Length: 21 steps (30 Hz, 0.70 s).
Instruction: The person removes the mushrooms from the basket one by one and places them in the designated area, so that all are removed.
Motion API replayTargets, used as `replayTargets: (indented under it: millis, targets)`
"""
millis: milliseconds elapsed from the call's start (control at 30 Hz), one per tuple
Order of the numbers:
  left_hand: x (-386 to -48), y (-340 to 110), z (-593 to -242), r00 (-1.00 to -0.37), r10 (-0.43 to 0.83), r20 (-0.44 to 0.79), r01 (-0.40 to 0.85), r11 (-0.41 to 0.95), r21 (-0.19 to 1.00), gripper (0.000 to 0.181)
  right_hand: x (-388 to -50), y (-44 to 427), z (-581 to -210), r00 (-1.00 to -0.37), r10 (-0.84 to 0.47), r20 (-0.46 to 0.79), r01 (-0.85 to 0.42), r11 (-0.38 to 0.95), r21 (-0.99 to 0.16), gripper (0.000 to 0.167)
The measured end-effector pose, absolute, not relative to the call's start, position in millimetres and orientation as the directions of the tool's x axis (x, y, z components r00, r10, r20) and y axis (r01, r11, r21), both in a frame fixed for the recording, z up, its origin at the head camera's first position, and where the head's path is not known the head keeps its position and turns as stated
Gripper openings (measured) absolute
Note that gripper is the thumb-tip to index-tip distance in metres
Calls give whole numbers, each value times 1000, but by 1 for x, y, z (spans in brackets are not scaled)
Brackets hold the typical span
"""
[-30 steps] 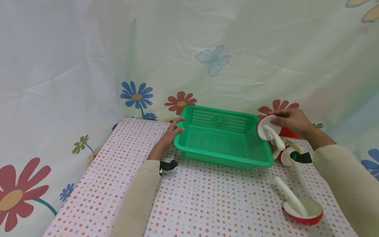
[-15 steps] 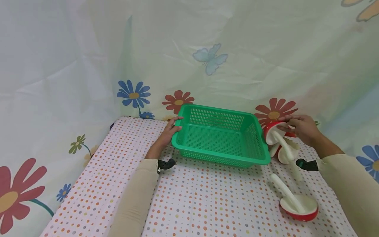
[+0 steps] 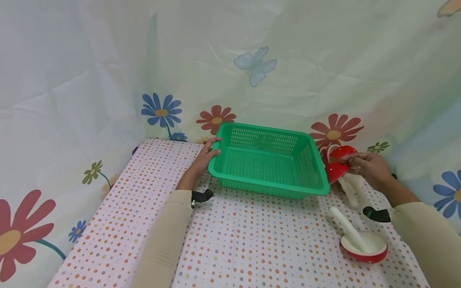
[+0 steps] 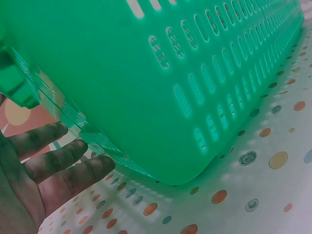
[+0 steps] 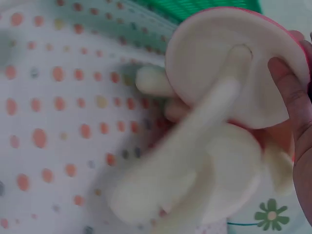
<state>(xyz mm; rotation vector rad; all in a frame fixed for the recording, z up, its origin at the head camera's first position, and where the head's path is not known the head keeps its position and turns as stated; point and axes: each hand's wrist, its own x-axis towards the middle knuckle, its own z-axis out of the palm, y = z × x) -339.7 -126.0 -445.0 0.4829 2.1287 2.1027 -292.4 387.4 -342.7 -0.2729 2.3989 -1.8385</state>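
Observation:
My left hand (image 3: 201, 163) holds the left end of the green plastic basket (image 3: 266, 185), with thumb and forefinger over the rim. In the left wrist view, other fingers (image 4: 73, 178) lie nearly straight by its outer wall. My right hand (image 3: 374, 171) pinches the cap of a toy mushroom (image 3: 337, 171) with a red, white-dotted top, right of the basket. The right wrist view shows its white underside (image 5: 204, 53) and long stem, with my thumb on the underside. Other toy mushrooms (image 5: 239, 163) lie bunched beneath it, partly hidden.
A separate toy mushroom (image 3: 364, 245) lies cap down nearer to me on the right, stem tilted up. A dotted cloth (image 3: 252, 240) covers the table. The flower-printed curtain (image 3: 180, 60) hangs close behind the basket.
My right hand has moved slightly right and down with the mushroom. Its cap has turned, so the red top shows instead of the underside. My left hand stays on the basket.

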Motion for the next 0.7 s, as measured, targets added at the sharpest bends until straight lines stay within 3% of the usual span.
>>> replayTargets:
  millis: [133, 400, 567, 700]
  targets:
    - [-340, -127, -444, -945, 293, 144, 147, -12, 989, 46, -290, 382, -353, -981, -191, 35, -84, 255, -963, 27]
    - [-344, -125, -447, -943, 290, 165, 175, 8, 985, 47, -288, 369, -355, -980, -193, 48, -147, 540, -828, 31]
    - [-342, -131, -449, -930, 333, 154, 170, 20, 985, 49, -285, 353, -341, -983, -157, 94, -183, 838, -515, 42]
    - [-343, -142, -442, -925, 371, 85, 119, 70, 990, 51, -293, 337, -327, -969, -163, 187, -213, 932, -292, 38]
